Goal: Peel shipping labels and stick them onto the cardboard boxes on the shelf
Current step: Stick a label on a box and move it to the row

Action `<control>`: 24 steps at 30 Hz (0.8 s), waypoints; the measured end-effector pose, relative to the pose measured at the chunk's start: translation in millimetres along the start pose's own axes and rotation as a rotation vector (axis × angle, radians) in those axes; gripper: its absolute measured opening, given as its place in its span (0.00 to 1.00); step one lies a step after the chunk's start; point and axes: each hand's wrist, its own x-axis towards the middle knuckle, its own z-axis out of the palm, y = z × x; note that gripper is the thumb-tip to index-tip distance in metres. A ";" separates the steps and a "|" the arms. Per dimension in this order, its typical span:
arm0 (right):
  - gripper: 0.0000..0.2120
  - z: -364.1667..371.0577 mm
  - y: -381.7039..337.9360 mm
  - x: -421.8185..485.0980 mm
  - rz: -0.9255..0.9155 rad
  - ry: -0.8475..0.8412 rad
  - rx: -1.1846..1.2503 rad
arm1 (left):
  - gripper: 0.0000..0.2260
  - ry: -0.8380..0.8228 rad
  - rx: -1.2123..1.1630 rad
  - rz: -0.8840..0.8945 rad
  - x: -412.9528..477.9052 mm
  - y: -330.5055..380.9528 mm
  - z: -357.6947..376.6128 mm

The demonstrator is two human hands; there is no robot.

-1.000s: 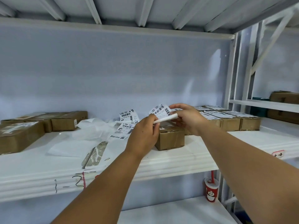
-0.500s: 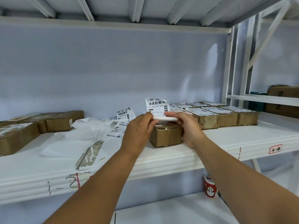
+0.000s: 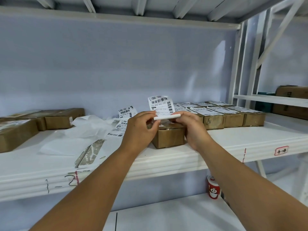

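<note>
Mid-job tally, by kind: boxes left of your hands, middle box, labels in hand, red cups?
Left boxes: 3
Middle box: 1
Held label: 1
Red cup: 1
Total: 6

This was a stockroom or parcel-packing area: white metal shelving [image 3: 166, 161] held rows of small brown cardboard boxes [image 3: 233, 118] bearing white barcoded shipping labels [image 3: 215, 109].

Two hands [image 3: 138, 130], one label [image 3: 160, 105] held, one red cup [image 3: 213, 189] — three cardboard boxes [image 3: 64, 118] at left.
</note>
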 end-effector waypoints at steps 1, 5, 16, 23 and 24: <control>0.13 0.3 0.4 0.1 -0.002 0.005 -0.003 | 0.10 -0.006 -0.026 -0.024 -0.6 0.7 -0.6; 0.11 0.6 0.3 0.3 0.012 0.024 0.020 | 0.12 -0.062 -0.046 -0.029 -4.3 2.9 -2.9; 0.12 -0.3 0.2 0.5 0.066 0.047 0.022 | 0.12 -0.112 0.032 0.107 -6.3 1.1 -5.0; 0.15 -0.2 1.2 0.7 0.071 0.071 -0.054 | 0.12 -0.113 0.021 0.107 -6.0 0.1 -6.7; 0.15 -0.1 1.6 1.0 0.070 0.072 -0.062 | 0.12 -0.116 0.015 0.108 -6.1 0.6 -6.8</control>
